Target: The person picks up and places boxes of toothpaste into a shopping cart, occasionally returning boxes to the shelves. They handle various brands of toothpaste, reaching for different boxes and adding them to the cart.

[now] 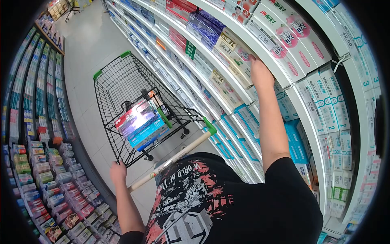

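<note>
My left hand is closed around the rear left corner of the wire shopping cart, beside its pale handle. On the right, my right hand reaches into the shelf, its fingers at the end of a cream and gold toothpaste box in a stacked row. Part of those fingers is hidden behind the hand. Inside the cart, near the handle, lie a shiny red and purple box pack and a blue box.
Tall shelves of toothpaste boxes with price labels rise close on my right. A low display rack of small packs curves along the left. Tiled floor runs ahead between them, with another cart far off.
</note>
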`<action>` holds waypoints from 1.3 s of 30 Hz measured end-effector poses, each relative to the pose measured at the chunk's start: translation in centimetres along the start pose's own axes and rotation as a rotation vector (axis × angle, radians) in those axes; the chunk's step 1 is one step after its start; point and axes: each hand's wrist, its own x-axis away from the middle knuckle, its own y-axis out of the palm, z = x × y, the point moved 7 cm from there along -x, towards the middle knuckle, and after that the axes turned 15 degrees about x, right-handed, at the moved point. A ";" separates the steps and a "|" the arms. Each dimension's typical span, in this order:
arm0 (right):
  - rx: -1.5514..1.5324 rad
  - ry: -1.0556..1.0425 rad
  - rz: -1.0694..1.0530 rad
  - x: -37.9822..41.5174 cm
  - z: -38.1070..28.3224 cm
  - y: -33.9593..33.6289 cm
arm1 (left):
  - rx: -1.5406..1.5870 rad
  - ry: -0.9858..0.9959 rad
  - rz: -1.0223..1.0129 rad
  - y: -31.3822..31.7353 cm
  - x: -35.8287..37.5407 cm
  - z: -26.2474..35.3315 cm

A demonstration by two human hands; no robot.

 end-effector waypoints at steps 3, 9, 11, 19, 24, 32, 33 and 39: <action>0.065 -0.027 0.005 -0.2 -0.5 -0.3 | -0.018 0.016 0.010 0.2 -0.2 0.0; 0.068 0.020 0.054 0.2 -0.5 -1.2 | 0.022 -0.025 -0.022 1.4 -1.4 -1.1; 0.132 -0.023 -0.002 -0.1 0.0 0.3 | -0.006 0.060 0.000 1.3 -1.4 -1.2; -0.407 -0.819 0.259 14.9 -11.6 -2.1 | 0.053 -0.015 0.008 0.9 -0.3 -1.2; -0.759 -1.032 -0.312 27.9 -16.2 5.6 | 0.270 0.120 0.245 -1.1 1.2 -0.3; -0.359 -0.999 -0.785 30.4 -17.1 8.8 | 0.175 0.762 0.384 -2.3 -1.4 13.6; -0.359 -1.009 -0.781 30.4 -17.2 8.8 | 0.078 0.853 0.349 -1.8 -1.7 15.2; -0.257 -0.979 -0.799 30.2 -17.1 8.9 | -0.081 0.777 0.286 -0.4 -3.6 17.7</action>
